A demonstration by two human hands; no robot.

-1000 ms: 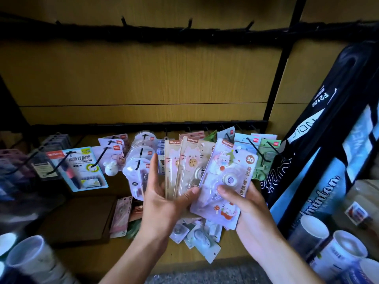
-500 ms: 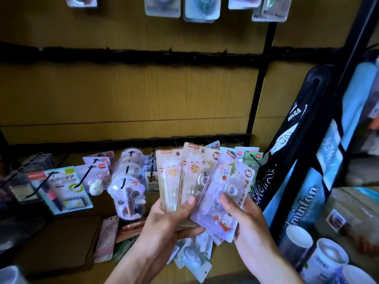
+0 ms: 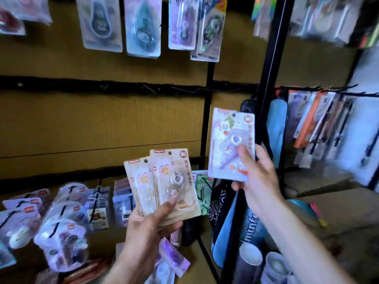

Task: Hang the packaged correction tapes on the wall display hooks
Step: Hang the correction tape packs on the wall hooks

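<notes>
Separated from the fan since the earlier frame, the lilac correction tape pack (image 3: 231,146) is now rising upright in my right hand (image 3: 258,177), pinched low. My left hand (image 3: 149,224) is gripping the beige packs (image 3: 172,181). I am judging the empty hook rail (image 3: 123,87) up-left, nearer the right hand.

Tan slatted wall panel (image 3: 98,124) crossed by a black hook rail (image 3: 114,88) — hooks on it bare where visible. Upper row hung with four blister packs (image 3: 143,27), side by side, blurred. Lower row (image 3: 61,218) crowded with packaged stationery on black hooks. Black upright post (image 3: 206,111) at the panel's right edge — a further rack (image 3: 324,128) of hanging packs beyond.
</notes>
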